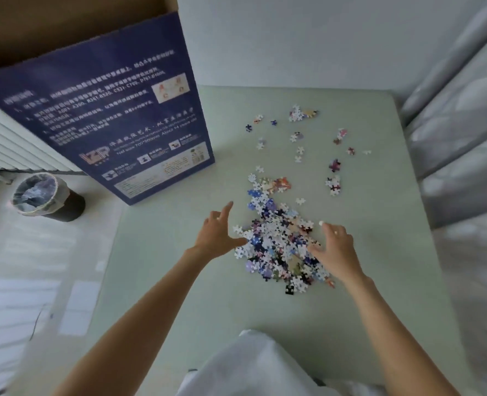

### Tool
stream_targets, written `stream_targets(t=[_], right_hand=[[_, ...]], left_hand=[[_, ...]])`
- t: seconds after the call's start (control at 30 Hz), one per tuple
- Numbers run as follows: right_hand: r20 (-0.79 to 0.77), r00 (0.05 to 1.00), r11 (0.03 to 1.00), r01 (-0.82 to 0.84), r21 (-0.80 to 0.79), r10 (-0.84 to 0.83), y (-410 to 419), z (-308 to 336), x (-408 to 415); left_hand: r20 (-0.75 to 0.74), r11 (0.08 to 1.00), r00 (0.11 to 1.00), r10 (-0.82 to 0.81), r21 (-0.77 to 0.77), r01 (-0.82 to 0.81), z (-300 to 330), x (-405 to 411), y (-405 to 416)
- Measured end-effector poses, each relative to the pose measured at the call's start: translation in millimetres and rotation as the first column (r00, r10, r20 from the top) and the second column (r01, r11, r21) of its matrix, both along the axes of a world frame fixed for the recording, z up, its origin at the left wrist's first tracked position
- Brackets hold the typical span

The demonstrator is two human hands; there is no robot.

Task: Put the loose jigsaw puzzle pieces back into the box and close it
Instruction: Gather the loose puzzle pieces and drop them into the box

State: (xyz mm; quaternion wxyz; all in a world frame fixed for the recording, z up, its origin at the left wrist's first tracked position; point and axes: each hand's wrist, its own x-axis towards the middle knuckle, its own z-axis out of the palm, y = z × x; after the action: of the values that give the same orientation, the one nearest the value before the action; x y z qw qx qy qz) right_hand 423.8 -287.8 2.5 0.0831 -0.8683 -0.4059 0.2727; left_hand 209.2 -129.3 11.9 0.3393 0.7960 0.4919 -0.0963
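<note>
A heap of loose jigsaw pieces (279, 244) lies on the pale green table (179, 295), white, blue and dark ones mixed. Scattered small clusters of pieces (299, 135) spread toward the far side. The dark blue puzzle box (108, 115) stands open at the table's left edge, its brown inside facing up and its printed side toward me. My left hand (218, 235) has its fingers spread at the heap's left edge, thumb touching the pieces. My right hand (335, 248) is spread on the heap's right side, resting against the pieces. Neither hand holds anything.
A bin lined with a plastic bag (41, 195) stands on the floor left of the table. A white radiator (11, 144) runs along the left wall. White cloth (259, 364) lies at the table's near edge. Grey bedding (459, 132) lies to the right.
</note>
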Motion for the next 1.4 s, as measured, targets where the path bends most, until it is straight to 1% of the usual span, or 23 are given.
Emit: stream_targets(t=[0.03, 0.1, 0.17, 0.2, 0.27, 0.33, 0.4, 0.43, 0.5, 0.57, 0.63, 0.67, 0.77, 0.8, 0.93, 1.0, 1.07, 1.2, 1.4], right_hand=[[0.017, 0.998, 0.998, 0.055, -0.036, -0.054, -11.3, -7.7, 4.7], [0.064, 0.987, 0.988, 0.148, -0.043, -0.145, -31.0, -21.4, 15.7], [0.077, 0.979, 0.981, 0.193, -0.021, -0.191, -39.6, -35.4, 25.2], [0.075, 0.981, 0.983, 0.183, -0.015, -0.181, -39.8, -41.2, 28.6], [0.085, 0.992, 0.996, 0.092, 0.0, -0.091, -31.4, -48.7, 26.8], [0.076, 0.994, 0.996, -0.077, 0.032, 0.074, -17.4, -51.4, 14.9], [0.005, 0.972, 0.969, -0.237, 0.076, 0.237, -5.4, -51.4, -4.7], [-0.028, 0.956, 0.952, -0.289, 0.097, 0.293, -0.3, -51.3, -11.0], [-0.086, 0.932, 0.932, -0.34, 0.126, 0.352, 6.7, -52.6, -21.0], [-0.104, 0.918, 0.919, -0.367, 0.145, 0.383, 9.7, -54.4, -23.6], [-0.096, 0.914, 0.911, -0.376, 0.168, 0.395, 12.2, -53.8, -20.6], [-0.066, 0.909, 0.903, -0.397, 0.165, 0.411, 13.9, -53.2, -17.6], [0.107, 0.846, 0.845, -0.53, 0.076, 0.522, 26.3, -53.8, -8.6], [0.122, 0.818, 0.821, -0.569, 0.039, 0.562, 33.1, -53.7, -5.4], [0.033, 0.731, 0.73, -0.676, -0.103, 0.682, 58.7, -55.5, 2.7], [0.039, 0.711, 0.71, -0.696, -0.104, 0.703, 61.1, -55.5, 0.4], [0.091, 0.699, 0.704, -0.707, -0.065, 0.71, 57.6, -56.3, -4.8], [0.079, 0.758, 0.759, -0.651, 0.035, 0.647, 47.4, -55.1, -13.8], [0.029, 0.84, 0.837, -0.542, 0.072, 0.541, 41.8, -49.4, -26.4]], left_hand=[[-0.058, 1.0, 0.998, 0.01, -0.025, -0.012, -10.0, 2.1, -6.1], [-0.129, 0.999, 0.991, 0.043, -0.019, -0.046, -27.9, 9.0, -18.5], [-0.158, 0.998, 0.985, 0.063, 0.009, -0.063, -40.7, 18.8, -29.3], [-0.166, 0.998, 0.984, 0.063, 0.02, -0.06, -46.5, 24.8, -35.3], [-0.183, 0.998, 0.982, 0.04, 0.047, -0.032, -53.1, 31.3, -44.3], [-0.162, 0.998, 0.987, 0.012, 0.06, -0.003, -56.7, 33.0, -53.3], [-0.105, 0.999, 0.994, -0.013, 0.045, 0.018, -60.2, 33.4, -62.5], [-0.072, 0.998, 0.997, -0.023, 0.048, 0.027, -62.2, 36.6, -66.2], [-0.051, 0.996, 0.998, -0.043, 0.079, 0.047, -63.8, 38.9, -70.7], [-0.064, 0.993, 0.996, -0.056, 0.098, 0.062, -65.1, 39.3, -70.8], [-0.055, 0.992, 0.997, -0.055, 0.109, 0.061, -63.6, 38.7, -68.6], [-0.051, 0.992, 0.997, -0.053, 0.113, 0.059, -61.9, 38.7, -67.0], [-0.034, 0.994, 0.999, -0.035, 0.103, 0.039, -60.1, 36.5, -65.5], [-0.027, 0.995, 0.999, -0.027, 0.095, 0.03, -59.7, 36.5, -65.5], [0.018, 0.997, 1.0, -0.016, 0.077, 0.015, -61.5, 36.4, -65.7], [0.042, 0.998, 0.999, -0.015, 0.067, 0.012, -61.0, 35.8, -66.7], [0.057, 0.998, 0.998, -0.009, 0.07, 0.005, -60.3, 34.5, -66.1], [0.069, 0.998, 0.998, 0.002, 0.064, -0.007, -58.5, 32.8, -62.0], [0.106, 0.995, 0.994, -0.001, 0.098, -0.009, -57.7, 29.6, -57.0]])
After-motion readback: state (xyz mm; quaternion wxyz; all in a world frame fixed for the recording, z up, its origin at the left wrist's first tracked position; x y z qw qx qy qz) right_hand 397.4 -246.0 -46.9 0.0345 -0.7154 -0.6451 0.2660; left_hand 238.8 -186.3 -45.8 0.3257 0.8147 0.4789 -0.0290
